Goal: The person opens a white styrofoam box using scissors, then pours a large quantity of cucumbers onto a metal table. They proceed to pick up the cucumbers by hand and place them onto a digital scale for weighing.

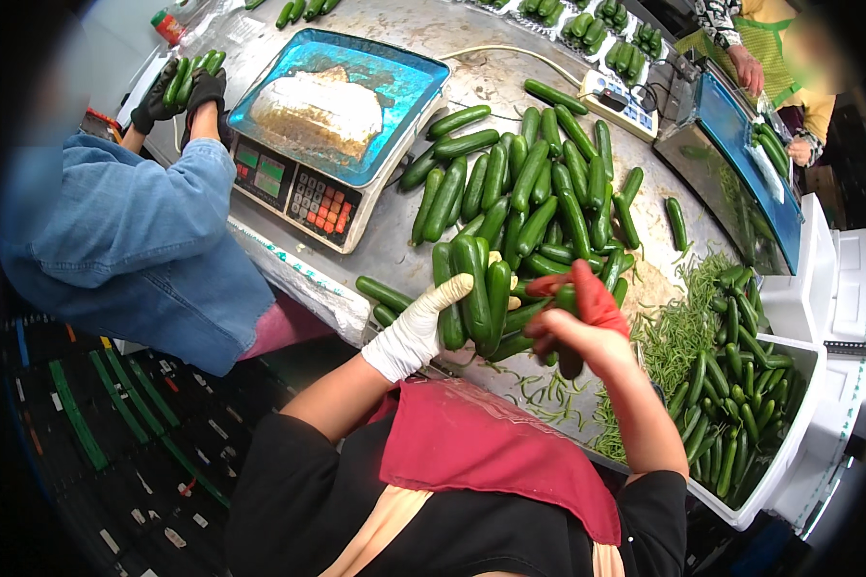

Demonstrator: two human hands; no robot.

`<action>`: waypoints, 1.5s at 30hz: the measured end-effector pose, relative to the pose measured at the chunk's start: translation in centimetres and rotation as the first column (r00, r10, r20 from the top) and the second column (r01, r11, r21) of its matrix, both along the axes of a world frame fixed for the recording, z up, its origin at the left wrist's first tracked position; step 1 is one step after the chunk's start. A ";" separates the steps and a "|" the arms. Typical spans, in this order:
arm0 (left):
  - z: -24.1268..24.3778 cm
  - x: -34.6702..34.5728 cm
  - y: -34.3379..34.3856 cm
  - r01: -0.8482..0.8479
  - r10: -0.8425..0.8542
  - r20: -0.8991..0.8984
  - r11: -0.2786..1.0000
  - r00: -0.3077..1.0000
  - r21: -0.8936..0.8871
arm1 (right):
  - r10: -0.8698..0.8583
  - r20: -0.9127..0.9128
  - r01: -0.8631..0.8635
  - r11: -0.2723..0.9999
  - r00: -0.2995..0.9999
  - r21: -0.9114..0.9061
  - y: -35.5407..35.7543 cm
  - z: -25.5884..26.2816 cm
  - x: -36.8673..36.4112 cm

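Note:
My left hand [415,328], in a white glove, grips a bunch of several green cucumbers [478,296] above the front of the metal table. My right hand [597,321], in a red glove that leaves part of the hand bare, is closed around a dark green cucumber [569,360] just right of that bunch. The fingers blur slightly and partly cover this cucumber. Beyond both hands, a heap of loose cucumbers [530,173] spreads over the tabletop. One cucumber [381,293] lies left of the held bunch.
A digital scale [332,108] with a blue pan stands left of the heap. Thin green pieces [675,317] cover the table's right side, beside a white foam box [801,425] of cucumbers. A power strip [619,104] lies behind. Two co-workers [130,223] [794,72] handle cucumbers nearby.

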State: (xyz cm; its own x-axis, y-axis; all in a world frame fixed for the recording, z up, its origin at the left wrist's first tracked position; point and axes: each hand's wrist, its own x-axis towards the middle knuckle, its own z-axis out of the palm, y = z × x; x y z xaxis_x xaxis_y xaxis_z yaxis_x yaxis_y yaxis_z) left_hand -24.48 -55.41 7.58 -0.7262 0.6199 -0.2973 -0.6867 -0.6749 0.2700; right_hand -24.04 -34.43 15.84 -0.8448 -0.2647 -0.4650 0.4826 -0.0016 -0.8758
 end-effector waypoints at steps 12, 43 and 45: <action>-2.3 1.9 1.1 0.037 -0.034 0.023 0.986 0.999 -0.163 | 0.150 -0.221 -0.048 0.912 0.964 0.408 -4.8 -4.5 -2.1; 1.4 -4.3 -5.7 -0.121 0.016 -0.259 0.911 0.966 -0.394 | -0.238 -0.262 0.264 0.962 0.935 0.069 -10.3 -5.5 -3.6; 1.7 -4.9 -5.7 -0.322 0.054 -0.433 0.752 0.900 -0.575 | -0.397 -0.152 0.351 0.900 0.905 -0.259 -14.1 -5.6 -6.1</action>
State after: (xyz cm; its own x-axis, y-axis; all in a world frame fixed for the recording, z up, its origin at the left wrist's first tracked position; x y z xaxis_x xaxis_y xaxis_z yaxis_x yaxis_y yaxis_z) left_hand -29.34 -61.11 9.31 -0.9407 0.2316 -0.2481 -0.3207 -0.3675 0.8730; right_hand -30.19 -48.48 10.23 -0.9691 0.0134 -0.2462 0.2260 -0.3514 -0.9085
